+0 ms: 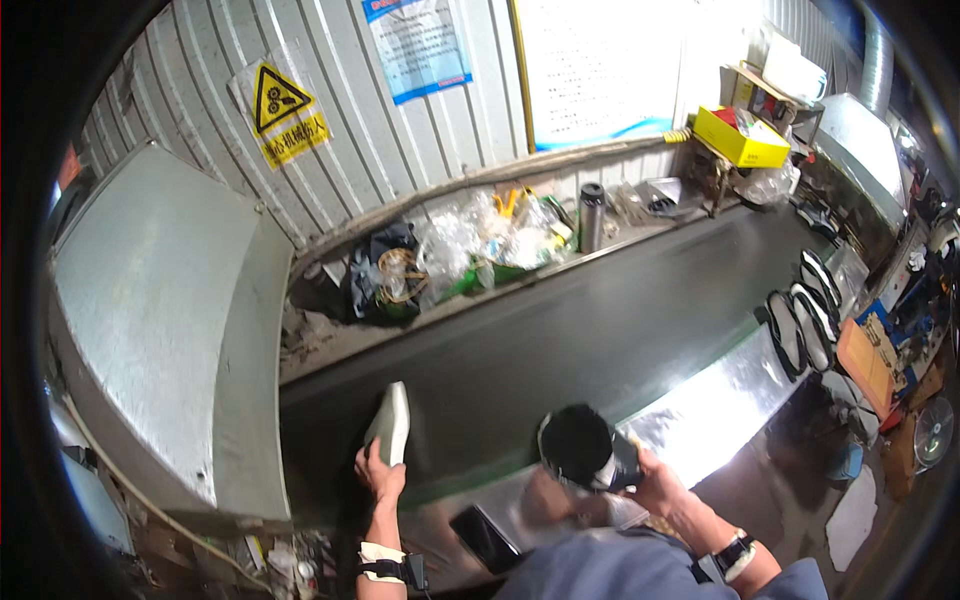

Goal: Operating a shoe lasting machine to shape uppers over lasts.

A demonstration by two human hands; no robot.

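My left hand (pixel 380 472) is closed on a pale shoe sole (pixel 396 425), holding it on edge over the dark conveyor belt (pixel 490 345) near the metal hood. My right hand (pixel 658 485) grips the side of a dark, round, mug-like container (pixel 576 446) at the belt's near edge. Its wide top faces up and looks black inside, with a white patch toward my fingers. Whether anything is in it I cannot make out. Between my forearms a black phone (pixel 485 538) lies on the shiny metal ledge (pixel 690 390).
At left a large metal hood (pixel 165 320) covers the belt's end. Behind the belt sit plastic bags (pixel 450 240) and a steel flask (pixel 592 218). Several black-and-white shoe pieces (pixel 805 318) lie at the right edge. Farther back stands a yellow box (pixel 740 140).
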